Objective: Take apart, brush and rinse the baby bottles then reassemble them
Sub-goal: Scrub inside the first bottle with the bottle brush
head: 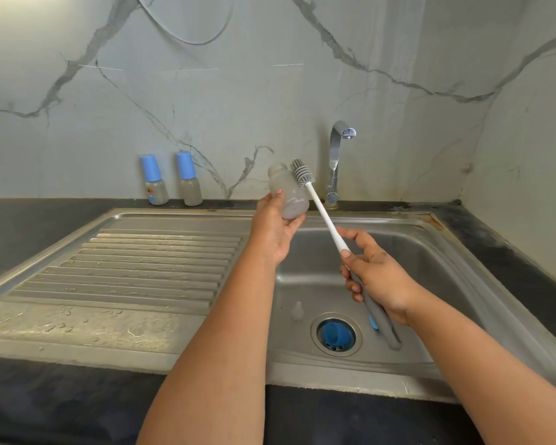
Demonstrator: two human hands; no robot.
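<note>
Background: marble-patterned wall (270,75) behind a dark worktop (29,220) with a steel sink (446,252) and drainboard (142,261).
Tap (336,162): mounted at the rear of the basin.
Left hand (275,229): raised over the basin edge; the grip is clamped on an uncapped bottle (288,194), which is tilted with its mouth up.
Right hand (377,277): the grip is closed around the grey handle of a brush (321,210).
Brush head: positioned just beside the bottle mouth, outside it.
Capped bottles: two, (154,181) and (188,179), stood upright on the worktop against the wall.
Basin: a clear teat (297,311) near the drain; a blue cap (334,335) in the drain; another blue part (373,322), partly hidden by the handle.
</note>
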